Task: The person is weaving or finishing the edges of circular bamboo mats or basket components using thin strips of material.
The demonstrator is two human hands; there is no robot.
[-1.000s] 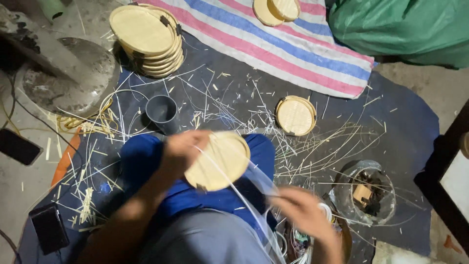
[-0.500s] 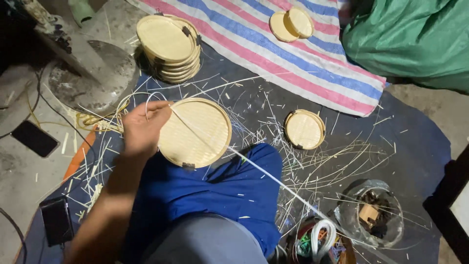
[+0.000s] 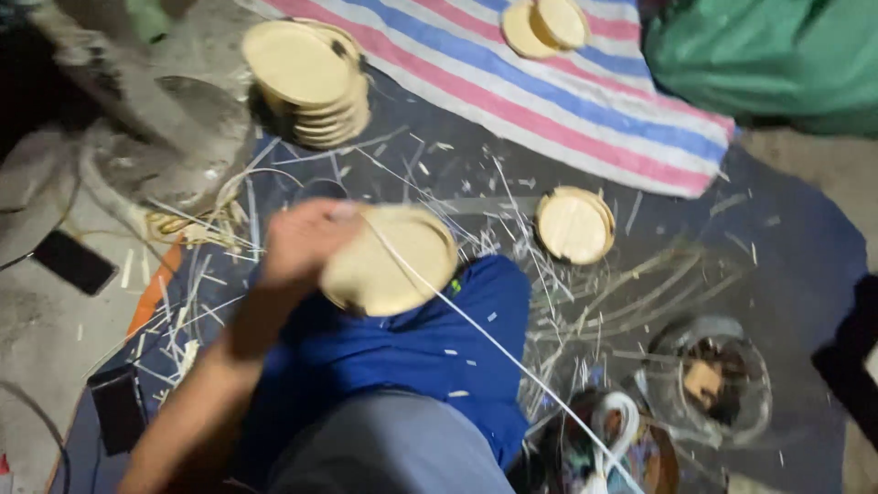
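Fingers (image 3: 306, 240) of our left hand (image 3: 297, 245) are curled tight on the left rim of a round woven bamboo disc (image 3: 389, 261), holding it just above our lap, over the blue cloth (image 3: 412, 348) that covers our knees. Our right hand is out of view, so we cannot tell how its fingers stand. From the disc's upper edge a long pale bamboo strip (image 3: 485, 334) runs taut down to the right, past the cloth, toward a dark bowl of odds and ends (image 3: 608, 448) at the bottom edge.

Judging by what lies about, much of the work looks done: a tall stack of finished discs (image 3: 306, 82) sits at the far left of the dark mat (image 3: 786, 247), one smaller disc (image 3: 574, 224) lies alone on the mat to the right of our hand, and two more discs (image 3: 547, 26) rest on the striped cloth (image 3: 585, 110) beyond. The disc in hand seems nearly formed, its face whole; the loose strip suggests its edge is not yet bound off. Splinters and cut strips litter the mat around us. A clear round container (image 3: 713, 380) sits at the lower right, and a green bag (image 3: 768, 55) at the top right. The picture is blurred, so the weave itself cannot be read.
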